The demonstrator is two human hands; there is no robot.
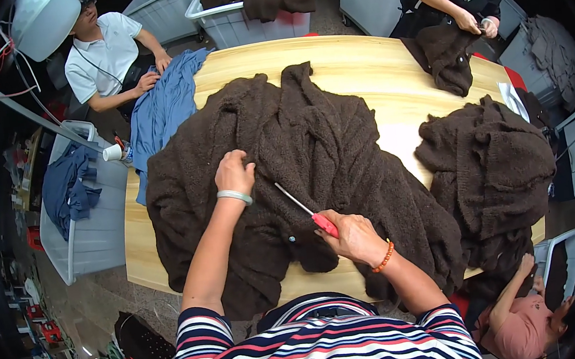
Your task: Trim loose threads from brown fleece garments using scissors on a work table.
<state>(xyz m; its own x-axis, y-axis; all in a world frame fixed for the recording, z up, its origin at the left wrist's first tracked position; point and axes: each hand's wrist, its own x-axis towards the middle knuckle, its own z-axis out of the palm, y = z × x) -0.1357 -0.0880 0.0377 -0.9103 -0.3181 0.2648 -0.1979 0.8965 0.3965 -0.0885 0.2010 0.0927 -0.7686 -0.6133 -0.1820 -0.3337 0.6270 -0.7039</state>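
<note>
A large heap of dark brown knit garments (311,135) spreads over the middle of the table in front of me. My left hand (234,174), with a pale bangle at the wrist, pinches the knit left of centre. In my right hand (357,237) is a slim metal-shafted tool (295,198) with a pink-red handle. Its shaft points up and left across the knit, its tip a short way right of my left hand. I cannot tell the tool's exact kind. A small shiny button (291,238) shows on the knit below the shaft.
The wood-topped table (351,53) carries another brown knit pile (489,165) at right and blue fabric (168,108) at left, handled by a person. A second person holds a brown garment (446,57) at far right; a third bends at lower right. Wheeled bins (250,22) surround the table.
</note>
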